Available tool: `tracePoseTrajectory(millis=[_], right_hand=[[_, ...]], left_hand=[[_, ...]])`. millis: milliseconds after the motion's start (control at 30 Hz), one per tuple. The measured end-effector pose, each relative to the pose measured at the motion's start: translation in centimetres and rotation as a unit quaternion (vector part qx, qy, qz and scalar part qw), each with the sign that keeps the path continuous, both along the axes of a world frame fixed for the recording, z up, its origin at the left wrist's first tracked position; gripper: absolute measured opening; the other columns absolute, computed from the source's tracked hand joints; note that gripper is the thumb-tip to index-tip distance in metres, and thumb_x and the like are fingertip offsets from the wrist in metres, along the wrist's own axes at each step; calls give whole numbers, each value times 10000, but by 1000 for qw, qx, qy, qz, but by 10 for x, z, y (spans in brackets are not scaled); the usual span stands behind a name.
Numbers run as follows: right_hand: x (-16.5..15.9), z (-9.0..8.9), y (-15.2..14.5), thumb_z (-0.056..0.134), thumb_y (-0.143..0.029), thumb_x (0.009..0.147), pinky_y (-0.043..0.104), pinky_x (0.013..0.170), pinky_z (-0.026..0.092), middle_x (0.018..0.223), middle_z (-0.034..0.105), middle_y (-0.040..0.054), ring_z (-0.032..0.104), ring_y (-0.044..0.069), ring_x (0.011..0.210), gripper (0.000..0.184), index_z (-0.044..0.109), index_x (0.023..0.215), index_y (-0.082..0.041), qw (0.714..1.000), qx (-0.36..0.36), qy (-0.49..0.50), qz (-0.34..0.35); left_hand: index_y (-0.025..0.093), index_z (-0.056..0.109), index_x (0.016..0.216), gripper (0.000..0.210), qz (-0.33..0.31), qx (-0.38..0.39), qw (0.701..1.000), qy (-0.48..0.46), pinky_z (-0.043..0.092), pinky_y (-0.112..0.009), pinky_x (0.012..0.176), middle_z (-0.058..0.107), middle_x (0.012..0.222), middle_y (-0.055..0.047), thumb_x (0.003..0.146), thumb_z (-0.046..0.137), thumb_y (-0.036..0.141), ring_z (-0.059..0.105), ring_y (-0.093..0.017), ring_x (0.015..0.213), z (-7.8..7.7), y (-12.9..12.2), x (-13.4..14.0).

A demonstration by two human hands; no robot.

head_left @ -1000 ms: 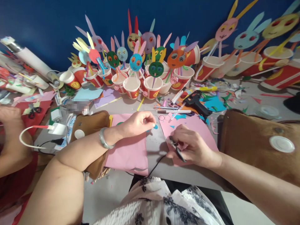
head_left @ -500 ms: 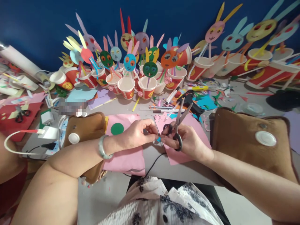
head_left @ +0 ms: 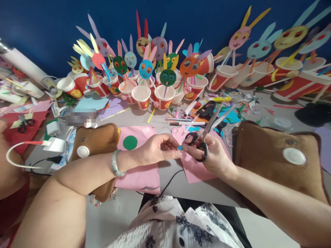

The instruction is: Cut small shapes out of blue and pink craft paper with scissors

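Between the fingertips of both hands is a tiny blue piece of paper [head_left: 180, 147]. My left hand [head_left: 159, 148] pinches it from the left. My right hand [head_left: 213, 155] has its fingers round the handles of a pair of scissors [head_left: 207, 132], and its fingertips touch the blue piece too. The scissor blades point up and to the right, slightly parted. Below the hands lie two pink sheets of paper [head_left: 141, 175]. A green paper circle [head_left: 130, 142] rests on the left sheet.
Along the back stand paper cups [head_left: 141, 96] holding rabbit-faced paper figures [head_left: 146, 69]. Pens [head_left: 187, 123], a black glue gun [head_left: 207, 109] and paper scraps lie behind my hands. Brown cushions [head_left: 279, 162] flank the workspace. Another person's arm [head_left: 11, 165] shows at left.
Both hands have shifted slightly right together. The scissors have tilted further right, and the blue piece shows more clearly between the fingertips.
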State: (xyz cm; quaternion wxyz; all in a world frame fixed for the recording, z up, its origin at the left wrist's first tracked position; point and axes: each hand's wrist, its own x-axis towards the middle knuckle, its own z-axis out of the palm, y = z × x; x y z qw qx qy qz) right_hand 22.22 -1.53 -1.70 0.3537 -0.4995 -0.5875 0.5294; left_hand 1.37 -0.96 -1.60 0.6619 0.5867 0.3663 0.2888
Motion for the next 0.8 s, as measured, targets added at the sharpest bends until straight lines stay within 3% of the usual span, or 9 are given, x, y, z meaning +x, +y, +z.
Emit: tracePoseTrajectory(millis=[100, 400, 800], right_hand=[[0, 0, 1, 804, -472, 721, 287, 520, 494, 612, 620, -23, 574, 140, 507, 327, 610, 769, -214, 1000, -4, 6, 8], [-1, -1, -1, 798, -465, 727, 287, 551, 507, 631, 627, -27, 596, 146, 551, 333, 598, 812, -213, 999, -13, -4, 34], [-2, 0, -1, 765, -440, 762, 309, 569, 487, 636, 620, -6, 583, 165, 579, 275, 612, 798, -214, 999, -4, -4, 31]], left_hand=[[128, 615, 854, 289, -1, -1, 1000, 5, 468, -262, 687, 622, 792, -22, 783, 777, 356, 576, -107, 727, -1, -2, 3], [125, 599, 799, 108, -2, 8, 1000, 19, 419, -231, 621, 588, 721, -5, 862, 634, 205, 528, -90, 669, 5, -1, 4], [125, 612, 781, 101, -7, 38, 998, 40, 444, -243, 641, 608, 730, -22, 851, 615, 198, 539, -105, 695, 2, -2, 2]])
